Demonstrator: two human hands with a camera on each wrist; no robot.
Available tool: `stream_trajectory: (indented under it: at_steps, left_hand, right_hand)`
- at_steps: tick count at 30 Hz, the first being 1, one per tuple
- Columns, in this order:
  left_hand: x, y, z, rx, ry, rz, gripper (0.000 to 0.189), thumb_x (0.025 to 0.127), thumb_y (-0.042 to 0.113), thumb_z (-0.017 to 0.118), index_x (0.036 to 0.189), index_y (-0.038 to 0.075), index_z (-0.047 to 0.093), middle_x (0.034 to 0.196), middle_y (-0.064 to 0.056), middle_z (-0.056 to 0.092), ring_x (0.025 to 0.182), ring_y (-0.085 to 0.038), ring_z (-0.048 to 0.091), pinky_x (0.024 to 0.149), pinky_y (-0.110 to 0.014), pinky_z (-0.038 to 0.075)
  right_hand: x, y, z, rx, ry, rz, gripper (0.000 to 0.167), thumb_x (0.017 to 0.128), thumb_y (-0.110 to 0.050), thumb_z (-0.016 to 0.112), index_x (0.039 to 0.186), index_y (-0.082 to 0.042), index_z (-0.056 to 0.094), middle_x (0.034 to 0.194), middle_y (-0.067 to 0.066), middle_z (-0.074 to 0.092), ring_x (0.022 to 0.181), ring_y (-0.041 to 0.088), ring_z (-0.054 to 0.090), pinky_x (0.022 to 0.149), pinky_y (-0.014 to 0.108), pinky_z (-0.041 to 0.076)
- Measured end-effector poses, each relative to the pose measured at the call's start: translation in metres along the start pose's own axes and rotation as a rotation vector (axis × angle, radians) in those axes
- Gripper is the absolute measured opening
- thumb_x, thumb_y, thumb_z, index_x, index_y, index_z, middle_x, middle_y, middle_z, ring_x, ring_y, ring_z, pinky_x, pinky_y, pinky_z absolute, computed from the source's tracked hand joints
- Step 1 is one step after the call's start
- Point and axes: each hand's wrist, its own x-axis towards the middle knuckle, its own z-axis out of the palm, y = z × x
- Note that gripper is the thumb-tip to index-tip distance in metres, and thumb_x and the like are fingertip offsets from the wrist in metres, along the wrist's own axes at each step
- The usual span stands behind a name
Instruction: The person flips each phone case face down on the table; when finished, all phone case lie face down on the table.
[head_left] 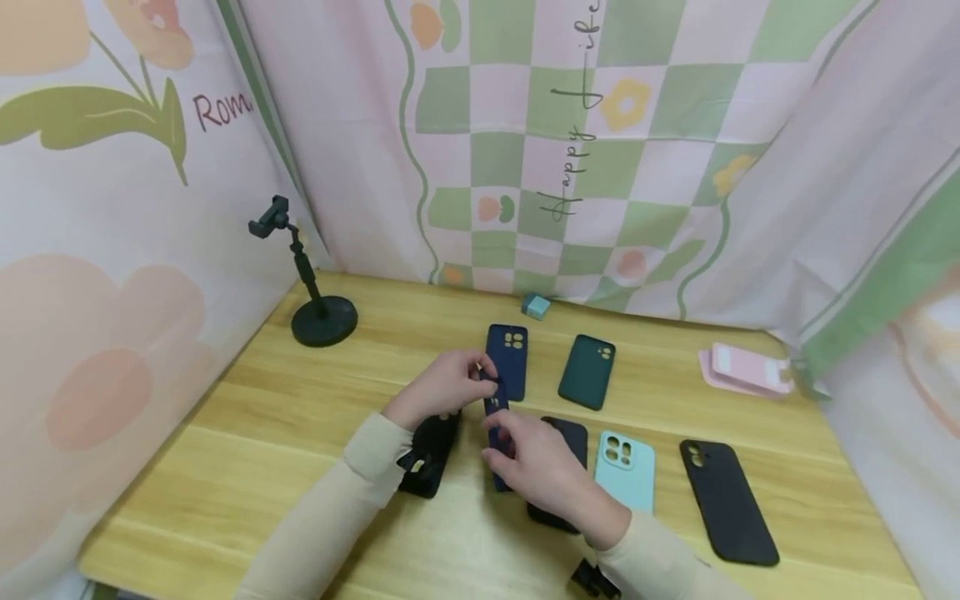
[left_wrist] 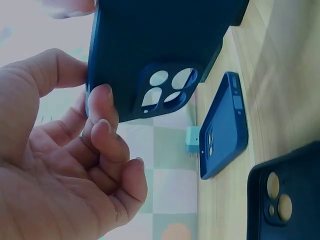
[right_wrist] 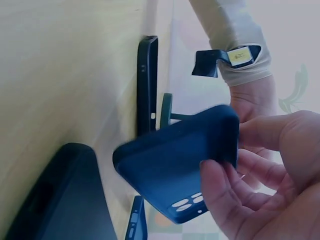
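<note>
Between both hands stands a navy blue phone case, tilted up nearly edge-on in the head view, with a four-hole camera cutout. My left hand pinches one long edge near the cutout end, thumb and fingertips on the rim in the left wrist view. Farther down the same case, my right hand pinches it between thumb and fingers; the right wrist view shows the hollow inside. A second navy case lies just behind. Under the left wrist is a black case, while the right hand partly covers another black case.
A dark green case, a mint case and a black case lie to the right. At the back are a small blue block and a pink stand. A black phone holder stands back left, before hanging curtains.
</note>
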Motion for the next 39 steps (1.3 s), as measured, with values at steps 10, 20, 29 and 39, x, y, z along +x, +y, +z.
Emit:
stream_trajectory:
  at_steps: [10,20,29,39]
  left_hand:
    - [0.006,-0.020,-0.007,-0.116,0.045,0.005,0.047,0.097,0.050,0.056,0.130,0.018,0.056,0.102,-0.012,0.065,0.089,-0.031,0.062,0.068,-0.036,0.050]
    - [0.007,-0.038,-0.010,-0.037,-0.058,0.011,0.031,0.100,0.046,0.053,0.116,0.022,0.064,0.114,0.001,0.063,0.100,-0.016,0.059,0.084,-0.038,0.049]
    - [0.009,-0.038,-0.008,-0.127,-0.084,-0.015,0.033,0.096,0.044,0.061,0.115,0.018,0.061,0.108,-0.001,0.064,0.101,-0.024,0.062,0.084,-0.040,0.050]
    - [0.011,-0.042,-0.005,-0.110,-0.042,-0.002,0.033,0.093,0.037,0.068,0.112,0.011,0.062,0.100,-0.004,0.061,0.089,-0.021,0.058,0.073,-0.036,0.050]
  right_hand:
    - [-0.004,0.006,-0.005,0.154,0.044,0.060,0.022,0.089,-0.012,0.069,0.110,-0.017,0.068,0.090,-0.006,0.059,0.072,0.008,0.060,0.059,0.025,0.051]
    - [-0.010,0.012,-0.011,0.368,0.022,0.097,0.023,0.090,-0.012,0.070,0.113,-0.014,0.068,0.095,0.002,0.060,0.074,0.016,0.062,0.056,0.031,0.050]
    - [-0.013,0.020,-0.010,0.487,0.007,0.145,0.023,0.091,-0.012,0.069,0.113,-0.014,0.067,0.096,0.005,0.059,0.076,0.021,0.062,0.059,0.033,0.051]
    - [-0.017,0.034,-0.006,0.653,-0.117,0.235,0.031,0.094,-0.006,0.062,0.123,0.003,0.057,0.097,0.013,0.059,0.081,0.029,0.063,0.070,0.045,0.057]
